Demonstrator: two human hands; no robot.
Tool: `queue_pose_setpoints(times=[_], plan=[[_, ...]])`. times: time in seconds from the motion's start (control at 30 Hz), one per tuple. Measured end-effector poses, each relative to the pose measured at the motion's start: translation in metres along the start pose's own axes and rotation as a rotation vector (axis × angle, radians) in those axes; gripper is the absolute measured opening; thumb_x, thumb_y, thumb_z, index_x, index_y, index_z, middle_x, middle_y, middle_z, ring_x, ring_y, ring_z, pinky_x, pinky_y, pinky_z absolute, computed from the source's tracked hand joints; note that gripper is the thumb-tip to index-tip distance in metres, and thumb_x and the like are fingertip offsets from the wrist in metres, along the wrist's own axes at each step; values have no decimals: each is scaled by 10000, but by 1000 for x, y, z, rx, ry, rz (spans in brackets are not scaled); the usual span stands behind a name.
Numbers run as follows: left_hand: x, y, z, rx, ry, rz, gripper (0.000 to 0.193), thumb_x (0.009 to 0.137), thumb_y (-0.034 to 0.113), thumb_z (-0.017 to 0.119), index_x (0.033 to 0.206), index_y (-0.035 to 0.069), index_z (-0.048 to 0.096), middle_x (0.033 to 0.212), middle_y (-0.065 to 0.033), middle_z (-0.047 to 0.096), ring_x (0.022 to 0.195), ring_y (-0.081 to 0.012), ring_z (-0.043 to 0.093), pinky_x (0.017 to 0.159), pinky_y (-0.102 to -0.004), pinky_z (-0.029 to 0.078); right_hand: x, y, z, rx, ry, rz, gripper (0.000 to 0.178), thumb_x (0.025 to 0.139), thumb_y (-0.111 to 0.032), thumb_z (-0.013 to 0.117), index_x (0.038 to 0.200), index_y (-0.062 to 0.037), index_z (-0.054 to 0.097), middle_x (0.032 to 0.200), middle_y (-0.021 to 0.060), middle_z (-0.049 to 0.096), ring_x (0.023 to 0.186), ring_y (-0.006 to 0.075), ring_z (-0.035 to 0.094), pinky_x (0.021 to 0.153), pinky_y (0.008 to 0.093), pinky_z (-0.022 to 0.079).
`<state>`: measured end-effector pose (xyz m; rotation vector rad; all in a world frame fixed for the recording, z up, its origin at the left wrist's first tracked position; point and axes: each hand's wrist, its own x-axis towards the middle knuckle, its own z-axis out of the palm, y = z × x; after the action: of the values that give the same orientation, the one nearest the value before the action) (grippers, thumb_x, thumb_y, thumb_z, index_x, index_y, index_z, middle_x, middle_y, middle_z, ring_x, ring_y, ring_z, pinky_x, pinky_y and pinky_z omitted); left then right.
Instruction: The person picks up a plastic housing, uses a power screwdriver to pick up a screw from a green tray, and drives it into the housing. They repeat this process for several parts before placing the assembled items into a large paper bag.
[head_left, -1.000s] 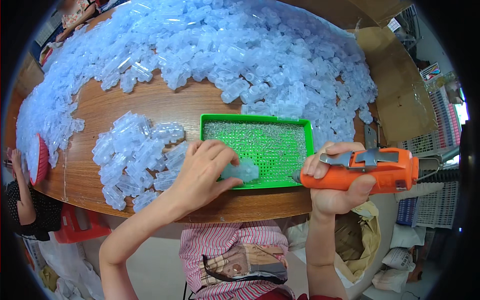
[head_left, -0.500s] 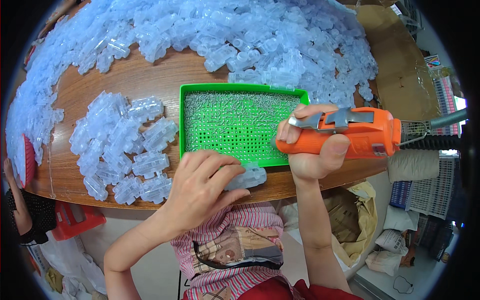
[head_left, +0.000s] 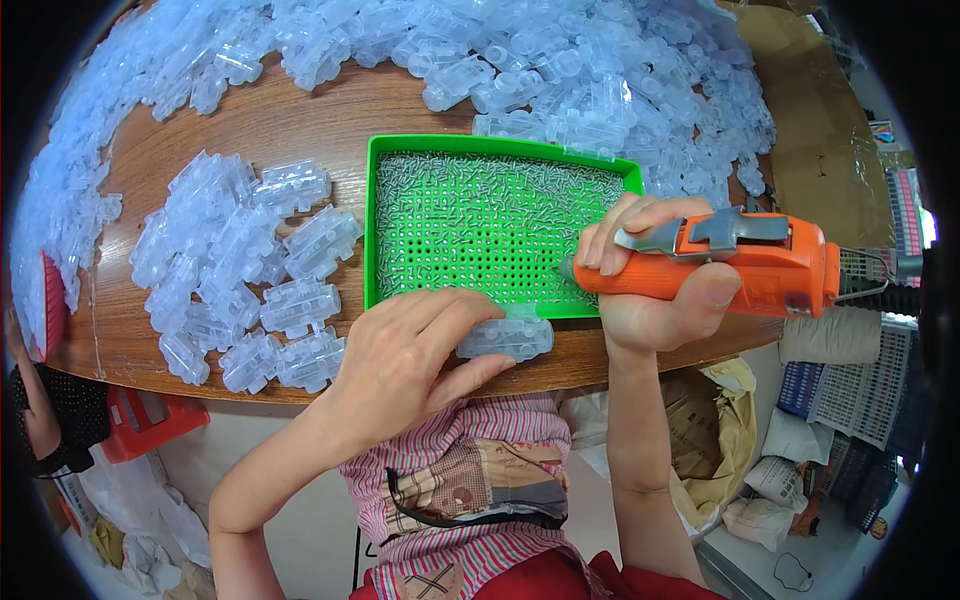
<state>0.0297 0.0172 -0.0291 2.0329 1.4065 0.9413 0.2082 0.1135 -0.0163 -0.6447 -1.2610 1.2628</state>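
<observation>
My left hand [head_left: 400,350] is closed around one end of a clear plastic housing [head_left: 508,338], a ribbed tube-like piece, at the front edge of a green tray [head_left: 372,215]. Its thumb and fingers grip the piece from the left. My right hand [head_left: 650,275] is wrapped round an orange power screwdriver [head_left: 770,265] with a metal lever on top. The tool lies nearly level, its tip pointing left over the tray's right part. Many small silver screws [head_left: 480,180] fill the tray, thickest at the back; several stand in the holes of its perforated bottom.
A small heap of clear housings [head_left: 215,250] lies left of the tray on the brown wooden table [head_left: 300,120]. A huge pile of them [head_left: 560,50] covers the back. Cardboard [head_left: 820,130] stands at the right, an open sack [head_left: 715,430] below. Another person's arm [head_left: 38,400] shows far left.
The view has shifted a little, so the table and tray sit higher in the picture. Both hands keep their holds, with little visible movement relative to the tray.
</observation>
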Motion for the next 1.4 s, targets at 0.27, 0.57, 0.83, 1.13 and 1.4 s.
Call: queue_pose_setpoints(times=[0.27,0.57,0.83,1.13,1.4], plan=[[-2,-6,-1,-32,26,-20,335,716,237,776,954,48,635,910,-94,665,797,-267,648,674,-341,520,-6,-16,0,116,-86,-78,776,778,-753,465,974,-5,529,647,77,510,601,179,496,514,312,436],[-1,-9,4,-55,76,14,304,786,329,698,920,63,636,827,-97,647,741,-267,635,601,-366,500,-19,-65,35,-28,-398,-201,726,749,-762,510,925,-59,475,619,44,507,589,166,507,469,303,459],[-4,-13,4,-43,44,-32,313,752,330,733,937,91,655,869,-60,665,767,-242,643,628,-337,513,-26,-55,42,-44,-405,-175,740,729,-766,534,910,-51,470,635,69,512,600,193,514,493,335,460],[-4,-15,7,-42,52,-12,307,738,315,725,944,103,642,902,-56,668,799,-242,644,618,-346,511,-22,-45,41,-38,-621,-233,739,698,-720,617,907,-25,479,656,92,519,607,215,525,521,347,457],[-6,-18,9,-20,103,46,323,795,379,658,921,83,629,829,-75,656,764,-252,640,595,-365,499,-31,-40,45,-27,-497,-272,813,644,-766,623,899,-4,506,666,77,527,609,211,533,537,337,479]])
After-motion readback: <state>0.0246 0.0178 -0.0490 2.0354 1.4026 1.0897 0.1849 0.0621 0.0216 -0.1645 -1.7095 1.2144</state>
